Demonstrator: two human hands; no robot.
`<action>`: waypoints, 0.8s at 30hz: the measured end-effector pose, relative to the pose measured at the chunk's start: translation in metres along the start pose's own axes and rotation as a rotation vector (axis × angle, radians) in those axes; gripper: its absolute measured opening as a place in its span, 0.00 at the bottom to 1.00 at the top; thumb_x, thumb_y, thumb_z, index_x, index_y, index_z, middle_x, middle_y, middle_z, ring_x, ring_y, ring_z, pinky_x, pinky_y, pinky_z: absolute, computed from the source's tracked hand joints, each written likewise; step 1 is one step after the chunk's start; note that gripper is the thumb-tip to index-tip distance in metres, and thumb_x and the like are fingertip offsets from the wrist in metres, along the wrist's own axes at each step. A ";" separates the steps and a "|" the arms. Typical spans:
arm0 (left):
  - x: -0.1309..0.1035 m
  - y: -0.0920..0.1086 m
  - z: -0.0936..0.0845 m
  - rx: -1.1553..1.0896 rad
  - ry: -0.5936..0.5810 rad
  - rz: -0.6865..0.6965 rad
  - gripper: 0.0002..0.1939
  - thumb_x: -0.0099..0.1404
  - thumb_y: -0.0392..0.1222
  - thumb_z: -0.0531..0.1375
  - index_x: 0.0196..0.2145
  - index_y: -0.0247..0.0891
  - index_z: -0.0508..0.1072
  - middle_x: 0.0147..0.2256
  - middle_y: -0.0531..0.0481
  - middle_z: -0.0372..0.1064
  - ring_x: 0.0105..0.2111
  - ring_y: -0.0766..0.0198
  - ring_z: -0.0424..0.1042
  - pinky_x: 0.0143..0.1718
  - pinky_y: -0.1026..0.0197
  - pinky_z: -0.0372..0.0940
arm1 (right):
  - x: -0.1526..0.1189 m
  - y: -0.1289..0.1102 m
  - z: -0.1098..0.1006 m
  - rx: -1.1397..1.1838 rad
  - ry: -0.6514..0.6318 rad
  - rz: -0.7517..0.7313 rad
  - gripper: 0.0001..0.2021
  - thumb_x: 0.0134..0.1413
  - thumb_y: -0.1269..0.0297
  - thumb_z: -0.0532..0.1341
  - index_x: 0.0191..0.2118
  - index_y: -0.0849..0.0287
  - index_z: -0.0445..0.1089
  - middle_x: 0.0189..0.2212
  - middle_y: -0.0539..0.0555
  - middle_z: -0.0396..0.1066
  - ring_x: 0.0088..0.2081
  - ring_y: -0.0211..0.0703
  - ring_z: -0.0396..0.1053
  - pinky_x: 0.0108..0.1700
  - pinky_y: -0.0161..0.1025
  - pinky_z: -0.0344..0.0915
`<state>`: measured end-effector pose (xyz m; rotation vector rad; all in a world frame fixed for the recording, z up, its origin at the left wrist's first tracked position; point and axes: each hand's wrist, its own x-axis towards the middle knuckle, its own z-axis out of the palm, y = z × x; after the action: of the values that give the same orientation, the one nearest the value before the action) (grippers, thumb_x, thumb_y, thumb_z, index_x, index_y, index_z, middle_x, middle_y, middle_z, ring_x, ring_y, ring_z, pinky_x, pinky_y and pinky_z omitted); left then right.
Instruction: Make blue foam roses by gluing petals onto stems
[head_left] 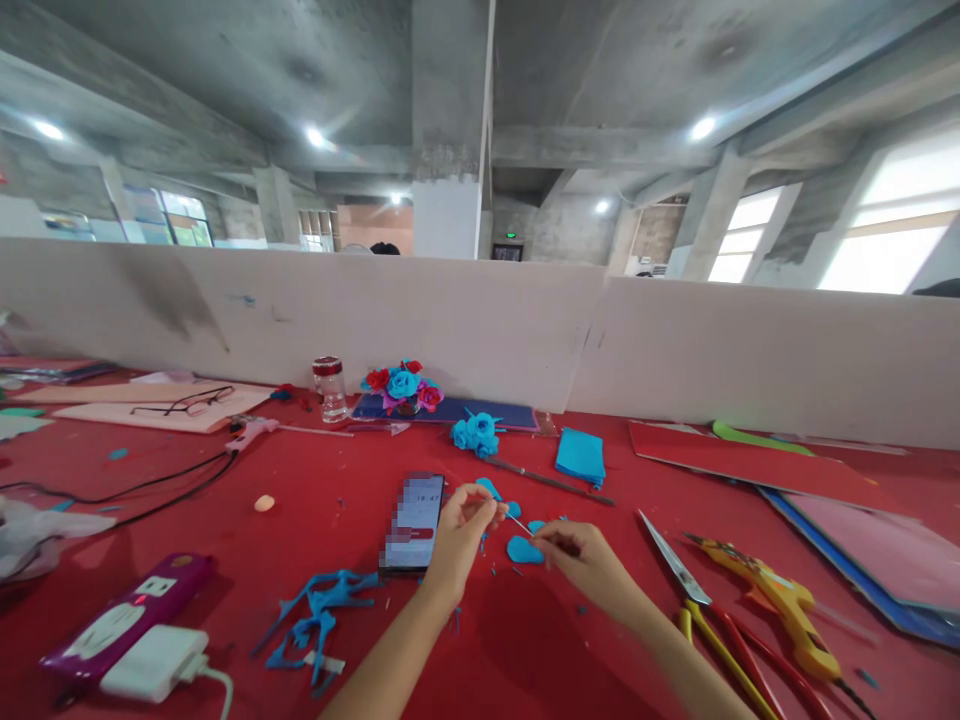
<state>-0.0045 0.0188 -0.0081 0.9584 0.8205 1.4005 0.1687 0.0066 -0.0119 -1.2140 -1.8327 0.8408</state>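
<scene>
Over the middle of the red table, my left hand (466,522) pinches the upper end of a thin pale stick (519,523). My right hand (581,552) is closed at the stick's lower end, thumb and fingertips together. Whether anything small sits at the left fingertips is too fine to make out. Blue petal-shaped pieces (524,550) lie on the table behind and between my hands. Left of my left hand lies a phone (412,525) with its screen lit. Blue paper flowers (477,434) rest farther back, and a stack of blue paper (580,456) lies to their right.
Scissors (694,590) and a yellow glue gun (787,610) lie at the right. Blue scraps (322,615), a purple power strip (131,610) and a white charger (157,660) are at the left. A jar (330,390) and a flower arrangement (403,386) stand near the white partition (450,320).
</scene>
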 end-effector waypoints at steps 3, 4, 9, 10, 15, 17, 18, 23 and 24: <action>-0.002 -0.004 0.002 -0.065 -0.040 -0.096 0.13 0.49 0.44 0.64 0.25 0.38 0.63 0.26 0.49 0.74 0.29 0.63 0.73 0.35 0.60 0.64 | 0.000 -0.005 -0.008 -0.369 0.147 -0.181 0.11 0.55 0.62 0.53 0.31 0.57 0.72 0.25 0.53 0.71 0.26 0.41 0.65 0.29 0.36 0.59; -0.002 -0.005 0.002 -0.080 -0.054 -0.112 0.13 0.49 0.44 0.64 0.25 0.38 0.62 0.27 0.49 0.74 0.29 0.62 0.73 0.36 0.60 0.64 | -0.001 -0.008 -0.010 -0.470 0.165 -0.256 0.12 0.56 0.63 0.52 0.32 0.57 0.72 0.26 0.54 0.71 0.28 0.42 0.66 0.31 0.37 0.60; -0.004 -0.006 0.002 -0.029 -0.104 -0.152 0.12 0.51 0.45 0.64 0.28 0.36 0.66 0.25 0.50 0.73 0.25 0.65 0.72 0.33 0.61 0.65 | -0.003 -0.018 -0.004 -0.757 0.230 -0.500 0.16 0.60 0.68 0.46 0.33 0.59 0.71 0.26 0.57 0.72 0.30 0.44 0.66 0.33 0.39 0.63; -0.004 -0.006 0.002 -0.019 -0.109 -0.152 0.12 0.51 0.45 0.63 0.28 0.36 0.67 0.25 0.50 0.73 0.25 0.65 0.72 0.33 0.61 0.65 | -0.003 -0.017 -0.002 -0.778 0.255 -0.525 0.16 0.60 0.68 0.46 0.33 0.60 0.71 0.26 0.57 0.73 0.30 0.44 0.66 0.34 0.39 0.63; -0.001 -0.007 0.002 -0.026 -0.079 -0.088 0.12 0.48 0.46 0.65 0.26 0.35 0.70 0.25 0.51 0.72 0.28 0.65 0.71 0.33 0.63 0.65 | 0.000 -0.006 0.003 -0.765 0.297 -0.597 0.16 0.60 0.69 0.46 0.34 0.60 0.71 0.30 0.55 0.74 0.31 0.42 0.70 0.34 0.38 0.67; 0.000 -0.008 0.001 -0.019 -0.058 -0.066 0.12 0.48 0.46 0.65 0.25 0.34 0.71 0.25 0.50 0.72 0.28 0.64 0.71 0.32 0.63 0.65 | -0.002 -0.006 -0.007 -0.757 0.311 -0.583 0.14 0.59 0.67 0.47 0.37 0.58 0.71 0.33 0.55 0.74 0.34 0.42 0.71 0.36 0.37 0.68; 0.000 -0.008 0.001 -0.026 -0.042 -0.059 0.13 0.48 0.46 0.65 0.25 0.34 0.71 0.25 0.49 0.72 0.27 0.65 0.71 0.32 0.63 0.65 | -0.005 -0.006 -0.016 -0.753 0.348 -0.554 0.13 0.59 0.66 0.48 0.38 0.58 0.70 0.36 0.56 0.74 0.37 0.43 0.71 0.38 0.38 0.68; 0.003 -0.004 -0.003 -0.149 0.034 -0.055 0.14 0.45 0.45 0.67 0.25 0.33 0.70 0.25 0.49 0.73 0.27 0.67 0.72 0.33 0.64 0.65 | -0.052 0.015 -0.085 -0.754 0.624 -0.049 0.14 0.53 0.57 0.51 0.36 0.58 0.70 0.30 0.57 0.74 0.32 0.48 0.72 0.34 0.40 0.67; 0.003 -0.003 -0.003 -0.171 0.040 -0.051 0.14 0.44 0.44 0.68 0.24 0.33 0.70 0.25 0.49 0.73 0.27 0.67 0.72 0.34 0.65 0.65 | -0.066 0.025 -0.096 -0.806 0.568 0.063 0.14 0.51 0.56 0.52 0.34 0.57 0.70 0.26 0.56 0.74 0.29 0.49 0.72 0.31 0.41 0.66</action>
<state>-0.0059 0.0224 -0.0117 0.7747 0.7370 1.4250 0.2793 -0.0367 -0.0017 -1.7688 -1.6699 -0.2751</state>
